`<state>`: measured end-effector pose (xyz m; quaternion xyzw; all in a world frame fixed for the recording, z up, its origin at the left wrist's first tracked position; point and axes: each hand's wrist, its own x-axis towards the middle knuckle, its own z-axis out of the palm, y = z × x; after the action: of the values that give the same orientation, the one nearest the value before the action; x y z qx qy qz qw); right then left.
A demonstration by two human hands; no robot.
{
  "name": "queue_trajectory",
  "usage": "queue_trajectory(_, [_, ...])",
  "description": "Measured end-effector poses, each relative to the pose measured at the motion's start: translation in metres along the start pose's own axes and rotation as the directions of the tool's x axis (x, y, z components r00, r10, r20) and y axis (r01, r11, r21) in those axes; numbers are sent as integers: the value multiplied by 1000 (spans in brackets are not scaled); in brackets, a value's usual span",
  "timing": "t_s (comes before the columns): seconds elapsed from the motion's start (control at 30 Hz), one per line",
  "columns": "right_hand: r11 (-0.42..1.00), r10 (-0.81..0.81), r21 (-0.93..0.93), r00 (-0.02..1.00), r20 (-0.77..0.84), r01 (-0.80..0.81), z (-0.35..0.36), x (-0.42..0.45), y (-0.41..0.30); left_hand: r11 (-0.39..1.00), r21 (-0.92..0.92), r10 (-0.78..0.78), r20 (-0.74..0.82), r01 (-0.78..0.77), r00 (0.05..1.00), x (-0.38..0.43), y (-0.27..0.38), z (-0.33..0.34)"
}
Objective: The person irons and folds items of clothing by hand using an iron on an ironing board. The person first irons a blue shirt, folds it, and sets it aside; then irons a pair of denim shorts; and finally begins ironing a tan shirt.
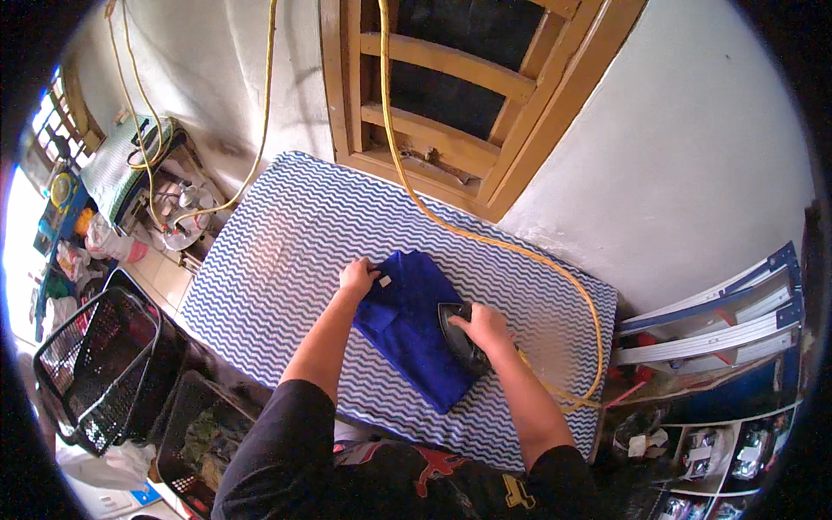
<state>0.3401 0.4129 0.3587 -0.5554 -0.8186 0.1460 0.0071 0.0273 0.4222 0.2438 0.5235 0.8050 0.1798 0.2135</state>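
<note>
A dark blue folded garment [416, 331] lies on an ironing table covered with wavy blue-and-white striped cloth [286, 260]. At its upper left corner, near a small white tag [385, 281], my left hand [358, 277] pinches the fabric between thumb and fingers. My right hand [484, 327] is closed round the handle of a dark clothes iron [459, 341], which rests on the garment's right side with its tip pointing away from me. A yellow hose [546, 258] hangs from above, crosses the cloth's right part and curves back towards the iron.
Black plastic baskets [97, 370] stand at the left; a lower one [201, 448] holds dark cloth. A second ironing table [120, 166] and a metal tank with hoses [188, 214] are farther back. A wooden window frame [442, 55] borders the table; a ladder [715, 325] and shelves with wrapped packets [705, 455] are right.
</note>
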Motion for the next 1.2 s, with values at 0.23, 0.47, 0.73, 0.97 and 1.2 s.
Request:
queue_trajectory(0.23, [981, -48, 182, 991, -123, 70, -14, 62, -29, 929, -322, 76, -320, -183, 944, -19, -53, -32])
queue_trajectory(0.47, [998, -67, 3, 994, -91, 68, 25, 124, -98, 923, -300, 156, -277, -240, 948, -70, -77, -47])
queue_trajectory(0.73, [996, -79, 45, 995, -59, 81, 1, 99, -101, 868, -46, 493, -16, -494, 870, -62, -57, -50])
queue_trajectory(0.97, [973, -220, 74, 975, 29, 218, 29, 9, -144, 737, 112, 625, 262, -667, 735, -18, -35, -73])
queue_trajectory(1.2, [966, -252, 56, 968, -16, 253, 55, -7, -182, 678, -93, 730, -33, -729, 683, -17, -29, -110])
